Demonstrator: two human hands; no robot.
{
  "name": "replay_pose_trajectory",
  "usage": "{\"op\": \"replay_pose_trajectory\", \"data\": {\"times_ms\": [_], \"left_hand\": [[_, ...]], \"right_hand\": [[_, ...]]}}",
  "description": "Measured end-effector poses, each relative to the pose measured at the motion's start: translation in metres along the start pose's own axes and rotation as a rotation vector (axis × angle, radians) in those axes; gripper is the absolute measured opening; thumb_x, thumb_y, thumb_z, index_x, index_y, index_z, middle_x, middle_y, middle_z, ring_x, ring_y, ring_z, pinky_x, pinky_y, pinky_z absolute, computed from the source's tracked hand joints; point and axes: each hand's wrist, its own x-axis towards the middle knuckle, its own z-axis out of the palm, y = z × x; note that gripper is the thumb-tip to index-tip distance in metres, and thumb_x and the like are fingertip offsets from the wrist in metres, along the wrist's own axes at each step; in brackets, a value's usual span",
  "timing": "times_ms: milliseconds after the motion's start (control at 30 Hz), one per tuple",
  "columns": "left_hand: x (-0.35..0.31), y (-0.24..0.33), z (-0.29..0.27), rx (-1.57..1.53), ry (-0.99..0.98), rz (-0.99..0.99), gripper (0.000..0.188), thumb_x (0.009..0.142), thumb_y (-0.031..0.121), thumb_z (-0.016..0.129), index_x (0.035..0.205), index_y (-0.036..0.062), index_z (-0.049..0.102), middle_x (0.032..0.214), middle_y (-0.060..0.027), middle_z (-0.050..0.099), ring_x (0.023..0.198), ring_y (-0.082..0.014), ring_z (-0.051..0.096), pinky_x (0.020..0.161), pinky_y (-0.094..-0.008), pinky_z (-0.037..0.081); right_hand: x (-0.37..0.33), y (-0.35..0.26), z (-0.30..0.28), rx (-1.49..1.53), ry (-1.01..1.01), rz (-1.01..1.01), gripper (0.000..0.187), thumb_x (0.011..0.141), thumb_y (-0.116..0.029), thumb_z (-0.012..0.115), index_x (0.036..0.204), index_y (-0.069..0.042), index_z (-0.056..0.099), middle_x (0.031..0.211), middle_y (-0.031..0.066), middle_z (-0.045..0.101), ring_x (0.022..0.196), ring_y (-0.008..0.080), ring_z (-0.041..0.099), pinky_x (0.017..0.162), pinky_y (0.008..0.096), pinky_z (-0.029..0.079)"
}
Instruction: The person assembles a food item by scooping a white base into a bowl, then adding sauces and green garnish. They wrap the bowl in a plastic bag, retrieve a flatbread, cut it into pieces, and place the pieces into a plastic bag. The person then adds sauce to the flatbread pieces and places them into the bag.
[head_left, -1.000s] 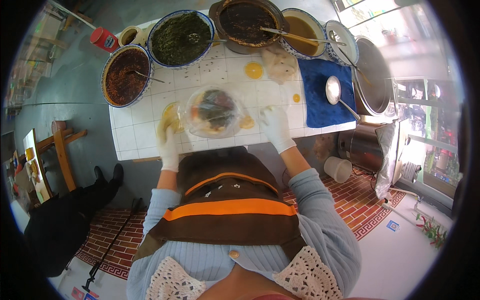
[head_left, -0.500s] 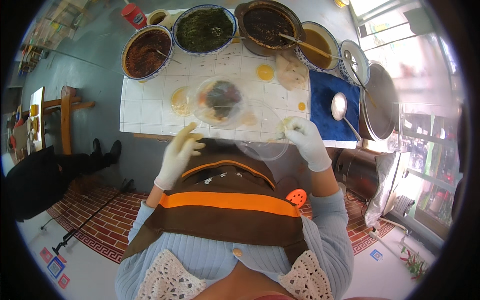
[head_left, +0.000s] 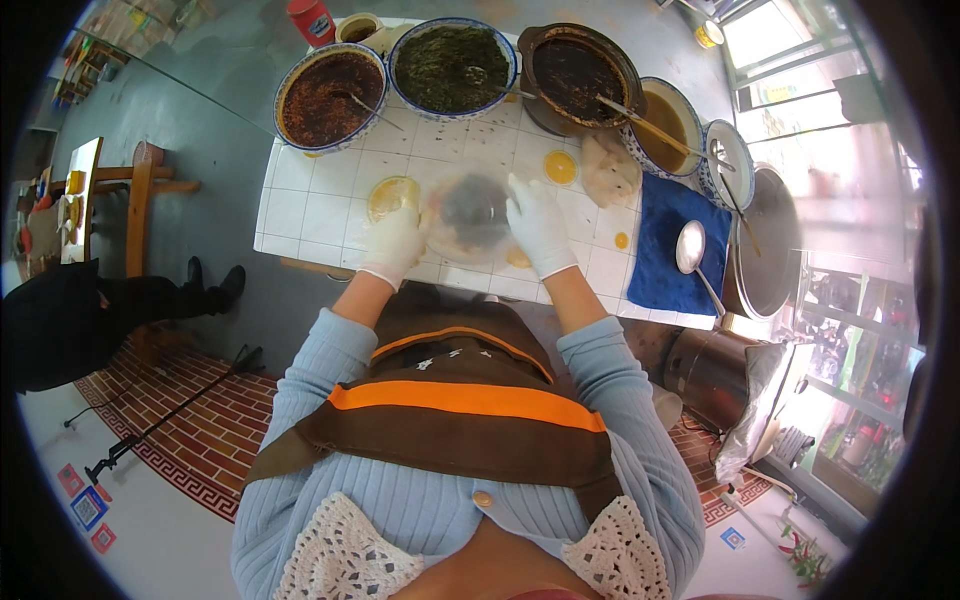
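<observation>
white tiled table (head_left: pixel 330 200) on a grey floor, looks like a street food setup, with brick paving underneath. both hands are gloved and sit on either side of a clear lidded container (head_left: pixel 470 215) with dark filling inside, right in the middle of the table. left hand (head_left: pixel 395 240) cups its left edge, right hand (head_left: pixel 537 225) lies over its right edge, fingers spread and pressed flat on the lid rather than curled round anything. my guess is it's the lid-pressing step, getting the cover seated all round. next bit probably needs even pressure along the rim so nothing squeezes out. just past the left fingers there's a yellow round thing (head_left: pixel 392 195), can't tell what. well beyond the fingertips sit big bowls: reddish-brown stuff (head_left: pixel 330 85), dark greens (head_left: pixel 453 67), dark sauce (head_left: pixel 580 75). off to the right of the right fingers is a blue cloth (head_left: pixel 660 250) with a ladle (head_left: pixel 692 250) on it.
</observation>
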Motion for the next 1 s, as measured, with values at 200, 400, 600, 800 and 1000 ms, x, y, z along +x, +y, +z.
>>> {"op": "replay_pose_trajectory", "data": {"times_ms": [200, 400, 600, 800, 1000], "left_hand": [[0.014, -0.019, 0.006, 0.27, 0.162, 0.262, 0.068, 0.101, 0.034, 0.065, 0.16, 0.0068, 0.044, 0.124, -0.0275, 0.069, 0.113, -0.0397, 0.07, 0.1, -0.0486, 0.056], [0.056, 0.009, 0.0, 0.377, 0.099, 0.829, 0.077, 0.083, 0.019, 0.07, 0.153, -0.0006, 0.047, 0.161, -0.0271, 0.044, 0.15, -0.0427, 0.043, 0.119, -0.0486, 0.042], [0.062, 0.004, 0.016, 0.259, 0.224, 0.888, 0.072, 0.086, 0.021, 0.07, 0.152, 0.0001, 0.05, 0.159, -0.0262, 0.048, 0.148, -0.0421, 0.046, 0.12, -0.0493, 0.042], [0.037, -0.006, 0.025, 0.155, 0.388, 0.792, 0.082, 0.083, 0.032, 0.076, 0.153, -0.0021, 0.048, 0.158, -0.0286, 0.047, 0.149, -0.0481, 0.041, 0.124, -0.0596, 0.032], [0.009, -0.019, 0.044, 0.312, 0.302, 0.725, 0.111, 0.074, 0.058, 0.087, 0.157, -0.0023, 0.043, 0.162, -0.0288, 0.038, 0.153, -0.0518, 0.031, 0.128, -0.0631, 0.022]], "right_hand": [[0.003, -0.006, -0.007, -0.046, -0.073, 0.025, 0.056, 0.093, -0.008, 0.064, 0.149, -0.009, 0.058, 0.139, 0.0232, 0.061, 0.121, 0.0422, 0.063, 0.103, 0.0474, 0.053], [0.032, -0.016, 0.016, -0.013, -0.191, -0.274, 0.062, 0.092, -0.004, 0.062, 0.152, 0.0, 0.051, 0.147, 0.0285, 0.055, 0.131, 0.0459, 0.056, 0.114, 0.0473, 0.046], [0.028, -0.016, 0.023, 0.095, -0.046, -0.31, 0.058, 0.093, -0.017, 0.068, 0.145, 0.005, 0.056, 0.145, 0.0236, 0.058, 0.134, 0.0414, 0.055, 0.115, 0.049, 0.045], [0.001, -0.015, 0.016, 0.192, 0.048, -0.233, 0.077, 0.093, -0.024, 0.072, 0.157, 0.005, 0.042, 0.157, 0.0293, 0.047, 0.141, 0.0502, 0.047, 0.117, 0.0532, 0.041], [-0.039, -0.018, 0.025, 0.099, 0.036, -0.183, 0.089, 0.088, -0.026, 0.078, 0.161, 0.005, 0.037, 0.16, 0.0315, 0.042, 0.147, 0.0516, 0.041, 0.122, 0.0559, 0.035]]}}
